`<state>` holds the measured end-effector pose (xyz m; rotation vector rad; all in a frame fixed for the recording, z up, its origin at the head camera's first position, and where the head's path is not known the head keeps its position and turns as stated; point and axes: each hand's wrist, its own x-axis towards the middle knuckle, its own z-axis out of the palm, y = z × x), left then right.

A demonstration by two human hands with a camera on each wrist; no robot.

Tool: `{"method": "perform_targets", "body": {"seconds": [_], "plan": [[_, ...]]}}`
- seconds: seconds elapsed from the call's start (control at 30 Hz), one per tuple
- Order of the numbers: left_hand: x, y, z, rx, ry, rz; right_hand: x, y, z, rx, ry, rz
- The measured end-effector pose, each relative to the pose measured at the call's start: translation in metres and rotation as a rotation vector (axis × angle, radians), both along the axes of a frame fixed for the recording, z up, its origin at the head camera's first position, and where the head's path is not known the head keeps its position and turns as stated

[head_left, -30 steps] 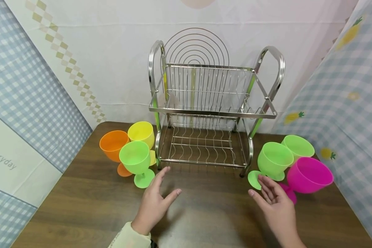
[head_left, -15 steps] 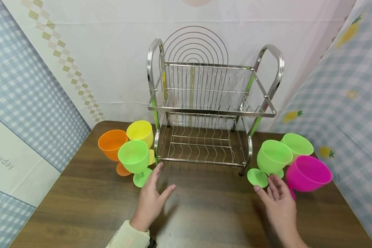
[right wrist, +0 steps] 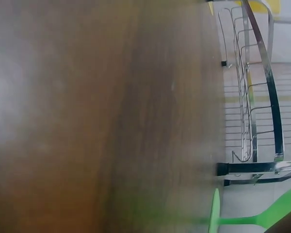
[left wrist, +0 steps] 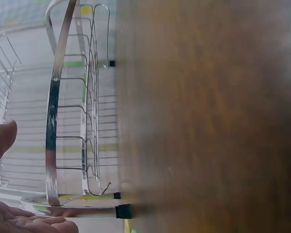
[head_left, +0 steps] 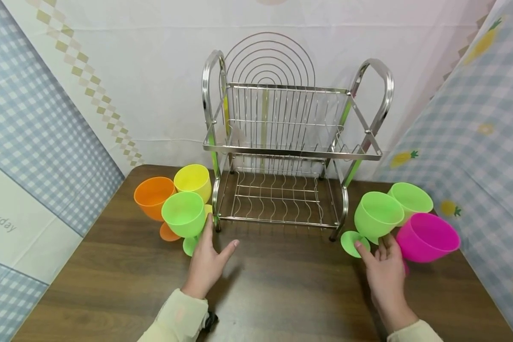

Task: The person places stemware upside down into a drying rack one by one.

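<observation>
My left hand (head_left: 207, 263) has its fingers straight and thumb spread, with the fingertips right beside the light green goblet (head_left: 184, 213) on the left. Behind that goblet stand an orange goblet (head_left: 153, 198) and a yellow goblet (head_left: 193, 183). My right hand (head_left: 385, 275) reaches in at the front light green goblet (head_left: 378, 213) on the right, its thumb over the goblet's foot and its bent fingers between that cup and the magenta goblet (head_left: 429, 237). Thumb and fingers stay apart. Another light green goblet (head_left: 412, 197) stands behind. In the right wrist view a green goblet's stem (right wrist: 240, 221) shows low.
A two-tier chrome dish rack (head_left: 290, 154) stands at the middle back of the brown wooden table (head_left: 282, 280), between the two goblet groups. A white cloth (head_left: 166, 85) hangs behind it. Blue checked cloths (head_left: 34, 99) hang at both sides.
Both hands have moved outward and forward, the left to the left green goblet, the right in between the front green and magenta goblets. The goblets stand where they were.
</observation>
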<state>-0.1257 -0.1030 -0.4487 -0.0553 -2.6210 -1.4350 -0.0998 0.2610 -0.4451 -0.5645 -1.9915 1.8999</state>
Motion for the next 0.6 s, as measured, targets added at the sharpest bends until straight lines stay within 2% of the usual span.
{"method": "perform_targets", "body": {"seconds": [0.3,0.47,0.6], "plan": [[-0.023,0.001,-0.005,0.051,-0.053,0.038,-0.018,-0.002,-0.006,-0.076,0.007,-0.032],[-0.032,0.002,-0.007,0.072,-0.065,0.065,-0.023,-0.001,-0.008,-0.057,-0.001,-0.062],[-0.037,0.004,-0.007,0.126,-0.036,0.077,-0.025,0.0,-0.009,-0.038,-0.021,-0.079]]}}
